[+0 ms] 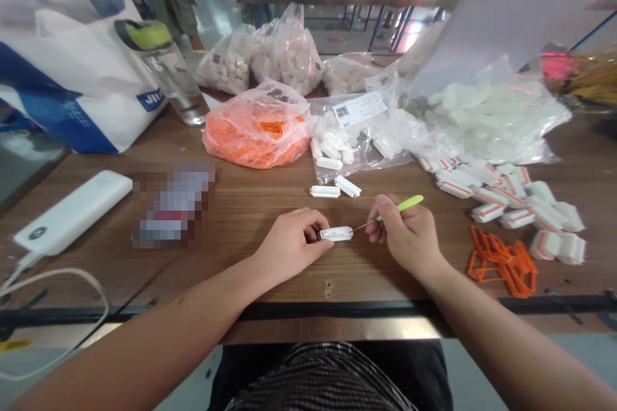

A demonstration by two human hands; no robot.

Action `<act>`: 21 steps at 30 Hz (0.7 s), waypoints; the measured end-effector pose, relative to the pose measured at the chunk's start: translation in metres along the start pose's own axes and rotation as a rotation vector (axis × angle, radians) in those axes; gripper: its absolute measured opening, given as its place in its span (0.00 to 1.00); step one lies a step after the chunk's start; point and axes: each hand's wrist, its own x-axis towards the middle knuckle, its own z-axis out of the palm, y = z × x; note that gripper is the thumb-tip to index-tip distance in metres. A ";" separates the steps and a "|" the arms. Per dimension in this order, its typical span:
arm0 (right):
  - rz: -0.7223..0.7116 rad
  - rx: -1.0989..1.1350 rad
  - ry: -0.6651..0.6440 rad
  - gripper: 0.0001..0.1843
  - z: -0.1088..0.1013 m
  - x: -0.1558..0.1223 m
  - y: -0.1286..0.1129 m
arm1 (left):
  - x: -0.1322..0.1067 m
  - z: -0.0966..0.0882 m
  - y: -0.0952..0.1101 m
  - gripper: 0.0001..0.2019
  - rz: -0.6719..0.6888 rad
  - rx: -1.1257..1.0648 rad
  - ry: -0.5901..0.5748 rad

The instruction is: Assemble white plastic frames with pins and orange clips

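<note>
Between the thumb and fingers of my left hand (295, 241) is a small white plastic housing (337, 234), held just above the brown table. My right hand (407, 231) grips a pick with a yellow-green handle (409, 203). Its thin metal tip (360, 227) meets the right end of the housing; whether it goes inside is too small to tell. Two similar white pieces (325, 191) lie just beyond my hands. To the right are a pile of white housings with orange strips (496, 196) and a heap of loose orange rings (504, 263).
Behind stand a bag of orange parts (255, 135), a labelled clear bag of white pieces (357, 131) and other clear bags (491, 109). A water bottle (168, 77), a white power bank (72, 212) with cable, and a blurred-out object (173, 205) are leftward. Someone stands behind the table.
</note>
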 end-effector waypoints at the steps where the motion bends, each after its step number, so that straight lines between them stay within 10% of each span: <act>1: 0.000 -0.006 -0.002 0.24 0.000 0.000 0.000 | 0.000 0.000 0.000 0.05 -0.004 0.000 -0.001; 21: -0.283 -0.357 -0.120 0.22 -0.005 -0.007 -0.002 | 0.000 0.001 -0.001 0.04 -0.015 -0.031 -0.003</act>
